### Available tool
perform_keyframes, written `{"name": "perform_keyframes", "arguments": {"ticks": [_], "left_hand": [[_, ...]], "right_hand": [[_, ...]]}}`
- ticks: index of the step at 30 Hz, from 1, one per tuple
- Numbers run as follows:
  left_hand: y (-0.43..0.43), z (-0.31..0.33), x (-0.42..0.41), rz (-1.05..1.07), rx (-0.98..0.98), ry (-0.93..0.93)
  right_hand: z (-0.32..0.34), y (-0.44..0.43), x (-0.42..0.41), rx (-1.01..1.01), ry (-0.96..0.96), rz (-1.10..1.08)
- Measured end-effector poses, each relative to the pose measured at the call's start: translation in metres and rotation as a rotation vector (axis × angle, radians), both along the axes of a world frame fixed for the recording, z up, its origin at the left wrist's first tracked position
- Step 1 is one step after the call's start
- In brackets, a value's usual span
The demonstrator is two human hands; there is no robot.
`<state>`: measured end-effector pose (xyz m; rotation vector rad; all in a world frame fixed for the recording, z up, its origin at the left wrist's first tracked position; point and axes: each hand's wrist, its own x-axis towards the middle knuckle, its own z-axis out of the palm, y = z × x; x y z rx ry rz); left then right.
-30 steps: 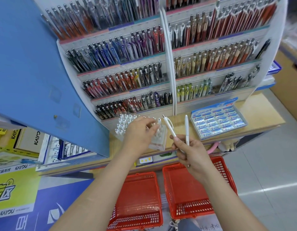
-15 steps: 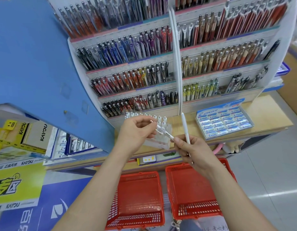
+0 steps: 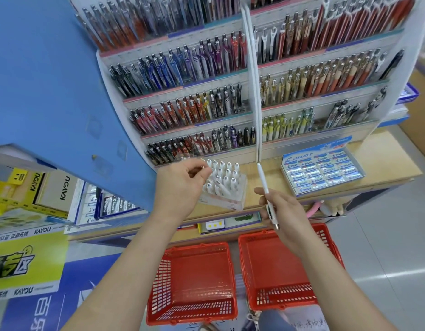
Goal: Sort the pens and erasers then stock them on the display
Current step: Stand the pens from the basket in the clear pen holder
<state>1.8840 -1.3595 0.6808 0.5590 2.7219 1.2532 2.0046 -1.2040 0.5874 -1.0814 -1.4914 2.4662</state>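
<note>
— One white pen (image 3: 266, 194) is pinched in the right hand (image 3: 281, 211), tip slanting up.
— Left hand (image 3: 180, 185)?
— Raised over the clear pen holder (image 3: 227, 187) on the table (image 3: 385, 161), fingers (image 3: 202, 170) curled; whether they grip anything, I cannot tell.
— Containers?
— Holder: upright white pens. Eraser box (image 3: 322, 170): full rows. Two red baskets (image 3: 192, 283) on the floor: nothing visible inside.
</note>
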Motion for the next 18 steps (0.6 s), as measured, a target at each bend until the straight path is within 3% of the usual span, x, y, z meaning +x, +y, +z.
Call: {"name": "perform_keyframes", "arguments": {"ticks": [18], "left_hand": [[0.018, -0.054, 0.006, -0.172, -0.361, 0.177]], "right_hand": [[-0.005, -0.003, 0.009, 0.093, 0.052, -0.037]]}}
